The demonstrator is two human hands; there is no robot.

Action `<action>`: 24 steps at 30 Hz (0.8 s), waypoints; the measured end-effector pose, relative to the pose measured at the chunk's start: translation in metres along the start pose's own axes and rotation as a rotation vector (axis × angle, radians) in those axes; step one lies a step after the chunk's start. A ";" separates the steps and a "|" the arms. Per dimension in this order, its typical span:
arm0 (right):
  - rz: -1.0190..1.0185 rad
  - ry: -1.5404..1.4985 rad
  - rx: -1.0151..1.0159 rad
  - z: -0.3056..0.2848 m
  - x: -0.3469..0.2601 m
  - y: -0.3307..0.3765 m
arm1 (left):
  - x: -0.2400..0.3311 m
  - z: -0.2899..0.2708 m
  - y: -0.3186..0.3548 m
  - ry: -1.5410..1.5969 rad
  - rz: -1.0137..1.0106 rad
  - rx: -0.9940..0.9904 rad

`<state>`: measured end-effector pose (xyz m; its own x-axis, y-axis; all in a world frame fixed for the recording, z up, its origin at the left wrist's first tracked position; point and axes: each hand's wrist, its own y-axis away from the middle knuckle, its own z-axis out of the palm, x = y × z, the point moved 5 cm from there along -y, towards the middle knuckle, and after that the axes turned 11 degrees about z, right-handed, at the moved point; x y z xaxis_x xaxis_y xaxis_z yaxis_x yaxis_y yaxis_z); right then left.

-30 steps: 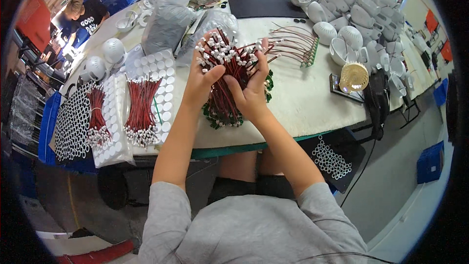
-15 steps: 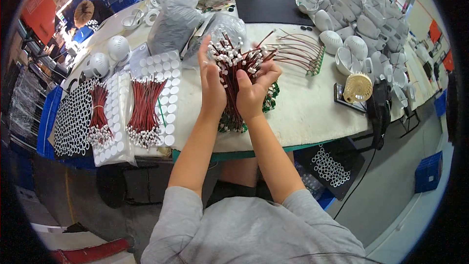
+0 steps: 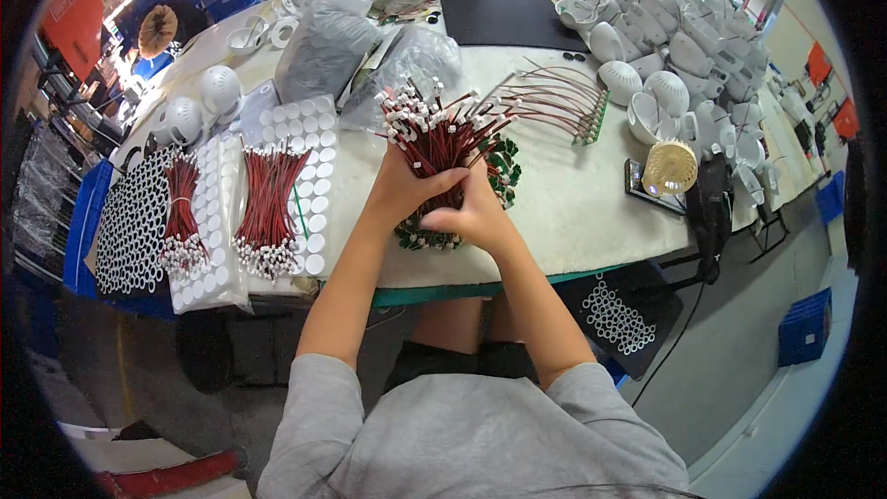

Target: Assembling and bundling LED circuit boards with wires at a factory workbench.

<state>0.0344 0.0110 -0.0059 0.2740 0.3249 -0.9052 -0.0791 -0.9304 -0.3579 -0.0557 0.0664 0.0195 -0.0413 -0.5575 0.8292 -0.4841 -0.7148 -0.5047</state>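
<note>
My left hand [image 3: 404, 189] wraps around the lower part of a thick bundle of red wires with white connectors [image 3: 434, 129], held upright over the white table [image 3: 573, 212]. My right hand [image 3: 476, 212] presses against the same bundle from the right, fingers curled at its base. Small round green circuit boards [image 3: 504, 171] hang at the wires' lower ends, under and beside my hands. The white connector tips fan out above my fingers.
Two more red wire bundles [image 3: 268, 199] lie on white sticker sheets [image 3: 309, 176] at the left. A row of wired boards [image 3: 554, 102] lies right of my hands. White lamp housings [image 3: 674, 46] pile at the right, clear bags [image 3: 323, 51] behind, a black mat [image 3: 504, 9] beyond.
Both hands have slid lower on the bundle and closed in around its base. The connector ends now fan out higher and more tightly gathered.
</note>
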 end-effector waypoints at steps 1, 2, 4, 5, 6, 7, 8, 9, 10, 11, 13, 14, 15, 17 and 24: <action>-0.019 0.434 0.052 -0.002 -0.009 0.001 | 0.004 0.003 -0.003 -0.010 0.033 -0.018; -0.052 0.492 0.085 -0.004 -0.009 0.001 | 0.003 0.004 -0.008 -0.069 0.065 -0.062; -0.088 0.451 0.170 -0.008 -0.013 -0.006 | 0.012 0.006 -0.013 -0.063 0.039 0.105; -0.051 0.521 0.109 -0.009 -0.013 -0.009 | 0.031 0.009 -0.012 -0.027 0.275 0.248; -0.016 0.585 0.041 -0.009 -0.016 -0.014 | 0.041 0.009 -0.014 0.009 0.306 0.210; -0.124 0.533 0.024 -0.012 -0.032 -0.017 | 0.046 0.011 -0.015 0.049 0.332 0.166; -0.015 0.376 -0.041 -0.014 -0.034 -0.020 | 0.050 0.011 -0.021 0.165 0.422 0.176; 0.094 0.224 -0.096 -0.019 -0.032 -0.022 | 0.051 0.014 -0.025 0.090 0.448 0.086; 0.073 0.198 -0.108 -0.021 -0.033 -0.024 | 0.053 0.014 -0.026 0.013 0.474 -0.002; 0.055 -0.270 0.039 -0.025 -0.037 -0.020 | 0.051 0.011 -0.026 -0.089 0.401 -0.121; 0.000 -0.364 0.064 -0.023 -0.026 -0.022 | 0.045 0.001 -0.024 -0.144 0.362 -0.192; -0.007 -0.244 0.056 -0.021 -0.015 -0.027 | 0.047 -0.003 -0.023 -0.271 0.358 -0.201; -0.059 -0.254 0.133 -0.011 -0.020 -0.025 | 0.048 -0.006 -0.021 -0.232 0.329 -0.179; 0.053 -0.245 0.103 0.003 -0.021 -0.028 | 0.052 0.001 -0.018 -0.022 0.192 -0.201; 0.134 -0.076 0.181 -0.021 -0.014 -0.031 | 0.123 -0.038 -0.044 -0.513 0.563 -0.130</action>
<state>0.0535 0.0317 0.0226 0.1775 0.2190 -0.9594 -0.2821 -0.9227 -0.2628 -0.0731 0.0452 0.1532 0.0830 -0.9708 0.2250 -0.6102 -0.2280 -0.7587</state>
